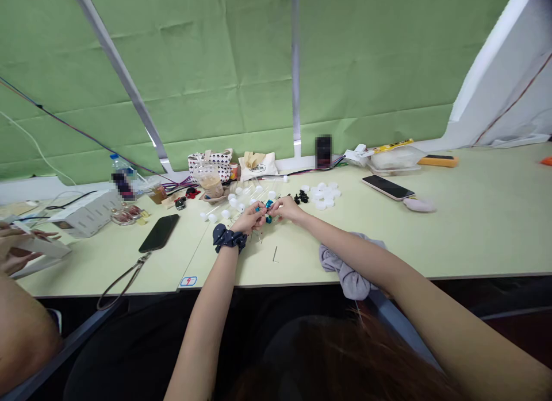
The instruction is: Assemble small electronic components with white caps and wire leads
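Observation:
My left hand [250,218], with a dark dotted scrunchie [229,238] at its wrist, meets my right hand [286,209] above the middle of the table. The fingertips of both hands are pinched around a small teal-blue piece [269,204]; fingers cover much of it, and its exact kind is unclear. More blue-green bits show just below the fingertips. Clear tubes with white round ends [233,202] lie just beyond my left hand. Small black parts [301,197] and a group of white round caps [326,195] lie beyond my right hand. A thin metal rod [275,254] rests nearer to me.
A black phone [159,233] and a plastic drink cup [211,185] stand to the left, with a white box [88,214]. On the right lie another phone [388,187] and a plastic container [397,159]. A grey cloth [345,269] lies under my right forearm. Another person's hands [23,249] work at far left.

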### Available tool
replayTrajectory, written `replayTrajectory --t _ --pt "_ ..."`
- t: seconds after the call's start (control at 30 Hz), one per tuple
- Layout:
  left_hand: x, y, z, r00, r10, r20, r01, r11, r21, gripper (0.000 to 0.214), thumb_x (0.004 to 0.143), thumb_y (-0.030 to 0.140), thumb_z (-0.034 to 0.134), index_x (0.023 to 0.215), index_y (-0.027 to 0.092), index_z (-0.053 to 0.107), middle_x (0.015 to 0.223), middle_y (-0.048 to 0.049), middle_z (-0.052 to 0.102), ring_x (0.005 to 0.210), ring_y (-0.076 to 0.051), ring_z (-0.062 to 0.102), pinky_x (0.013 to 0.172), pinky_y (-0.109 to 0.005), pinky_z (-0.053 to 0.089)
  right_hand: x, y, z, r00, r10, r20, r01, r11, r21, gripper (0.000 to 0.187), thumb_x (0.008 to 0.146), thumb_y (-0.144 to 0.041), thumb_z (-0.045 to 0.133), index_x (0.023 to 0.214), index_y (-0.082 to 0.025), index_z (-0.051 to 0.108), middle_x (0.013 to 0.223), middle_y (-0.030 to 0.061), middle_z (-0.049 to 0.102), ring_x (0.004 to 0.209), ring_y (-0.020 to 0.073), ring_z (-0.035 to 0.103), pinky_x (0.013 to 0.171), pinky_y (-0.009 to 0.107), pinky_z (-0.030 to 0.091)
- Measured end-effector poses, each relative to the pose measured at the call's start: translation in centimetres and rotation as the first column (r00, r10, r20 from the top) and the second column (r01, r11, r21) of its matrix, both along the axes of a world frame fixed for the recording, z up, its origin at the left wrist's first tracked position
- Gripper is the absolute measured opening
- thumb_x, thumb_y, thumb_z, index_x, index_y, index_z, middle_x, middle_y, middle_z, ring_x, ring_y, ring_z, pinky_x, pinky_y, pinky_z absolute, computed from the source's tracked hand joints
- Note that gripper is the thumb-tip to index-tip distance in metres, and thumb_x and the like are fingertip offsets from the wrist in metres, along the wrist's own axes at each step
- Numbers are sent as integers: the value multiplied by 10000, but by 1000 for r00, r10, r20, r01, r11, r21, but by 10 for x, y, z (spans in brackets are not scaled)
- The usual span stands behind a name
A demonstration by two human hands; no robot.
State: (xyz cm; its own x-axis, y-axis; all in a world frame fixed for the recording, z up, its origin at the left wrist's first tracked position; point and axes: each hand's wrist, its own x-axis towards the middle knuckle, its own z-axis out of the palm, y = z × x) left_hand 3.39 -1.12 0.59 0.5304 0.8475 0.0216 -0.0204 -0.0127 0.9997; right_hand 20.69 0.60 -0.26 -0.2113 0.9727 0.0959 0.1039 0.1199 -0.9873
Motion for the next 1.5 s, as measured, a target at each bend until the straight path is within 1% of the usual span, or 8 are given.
replayTrajectory --t 0.2,0.43,0.57,0.8,0.97,1.1,1.27,1.5 --pt "1 -3 2 1000 25 -7 -25 1000 2 342 755 457 631 851 211 413 470 90 430 352 -32 247 376 -151 139 -3 -4 3 997 76 -5 -76 997 1 284 647 -181 759 622 -159 477 435 -45 540 384 71 489 375 163 394" --pt "-3 3 -2 998 62 1 -62 998 16 329 766 458 616 852 220 406 463 97 418 333 -29 235 380 -155 140 -1 -5 8 963 250 -103 -253 967 -17 200 717 -260 719 664 -106 603 649 42 641 568 109 618 540 208 531" --pt "-2 2 -2 997 72 -9 -72 997 0 338 752 457 627 839 216 407 475 91 438 334 -29 243 378 -157 132 0 -1 3 980 186 -71 -187 982 -12 218 661 -262 755 620 -104 611 685 60 644 641 159 644 511 234 550" --pt "1 -2 2 999 50 -12 -50 999 -13 350 741 457 639 839 205 416 474 86 445 337 -30 255 376 -156 130 2 0 0 994 90 -68 -90 996 6 303 534 -232 825 589 -126 547 677 32 650 572 133 623 437 202 521" --pt "0 -1 1 999 54 4 -54 998 -15 340 741 447 641 827 204 419 479 80 447 341 -31 256 376 -156 134 -1 -5 4 987 151 -62 -153 988 -25 353 579 -234 820 629 -152 480 483 -13 586 470 114 597 411 178 486" --pt "-6 5 -1 987 153 46 -151 988 -39 305 731 400 649 818 205 431 476 80 434 343 -34 260 377 -160 145 3 1 1 993 81 84 -80 997 -19 316 652 -207 781 641 -153 470 469 -10 589 427 92 575 406 162 470" --pt "-21 16 -1 874 485 18 -484 874 -51 229 725 335 633 799 192 470 478 77 439 330 -21 223 375 -164 143 15 11 -4 918 -26 397 0 998 65 228 750 -145 687 671 -160 474 418 -28 556 372 102 560 366 160 436" --pt "-41 24 -5 718 692 -83 -675 720 162 203 688 333 631 762 153 571 508 41 488 350 -34 284 367 -180 199 15 9 -4 846 19 532 -33 999 16 116 788 -168 637 713 -149 551 373 -18 542 340 118 539 416 199 466"
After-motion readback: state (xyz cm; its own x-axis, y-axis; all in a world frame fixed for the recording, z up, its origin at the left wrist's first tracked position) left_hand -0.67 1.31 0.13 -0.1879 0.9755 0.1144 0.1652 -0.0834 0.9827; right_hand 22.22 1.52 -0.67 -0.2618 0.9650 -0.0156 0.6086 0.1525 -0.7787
